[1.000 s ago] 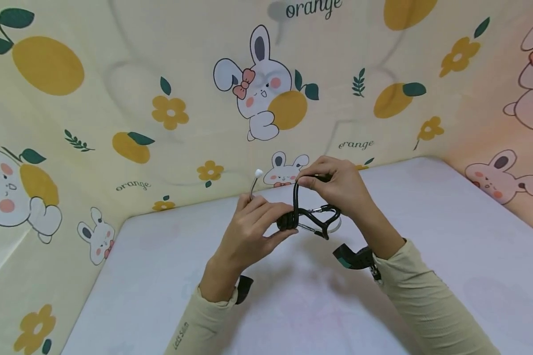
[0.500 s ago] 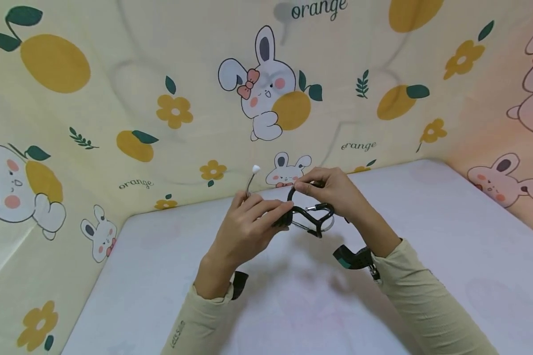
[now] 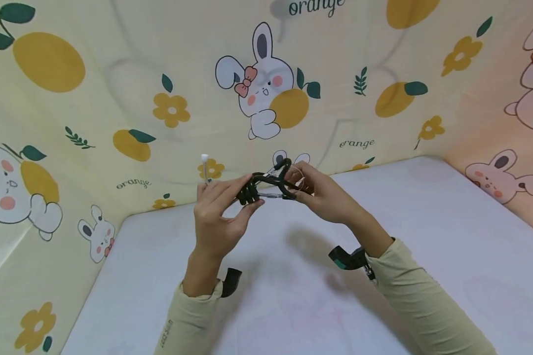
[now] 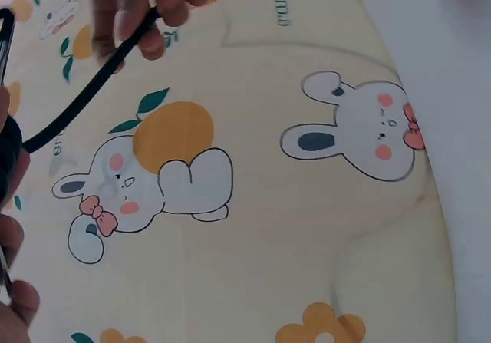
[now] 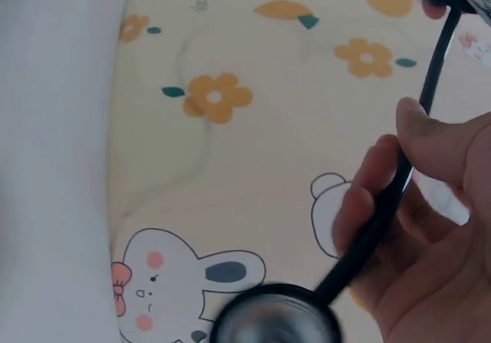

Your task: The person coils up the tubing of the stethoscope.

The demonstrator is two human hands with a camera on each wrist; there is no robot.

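And here it is, a black stethoscope (image 3: 266, 178) held up in the air by both hands, above the desk (image 3: 271, 305), and in the head view it shows across the desk's far edge, between the far left and far right corners! The left hand (image 3: 217, 209) has the coiled bundle (image 3: 247, 193), thumb below and forefinger above, pinching the wound tubing firmly between them; how its other fingers lie behind, I cannot tell. One white ear tip (image 3: 205, 158) pokes upright past the knuckles on a slim stem, right in front of a printed flower. Out of the bundle come the silvery metal tubes (image 3: 271, 195) and a bent black loop, reaching across to the right hand (image 3: 326, 195). Over to the right wrist view, and what a look: the black tube (image 5: 436, 67) runs from the bundle at the upper right down through that hand, thumb on one side, curled fingers on the other, pinching it! Below them hangs the round chest piece (image 5: 276, 320), dark-rimmed, silvery and blurred, cut off by the lower border. Both pale sleeves (image 3: 426, 301) come in from the desk's near side, shadows falling on the white surface, and behind the far edge rises the backdrop (image 3: 320, 113) of rabbits, oranges and flowers.
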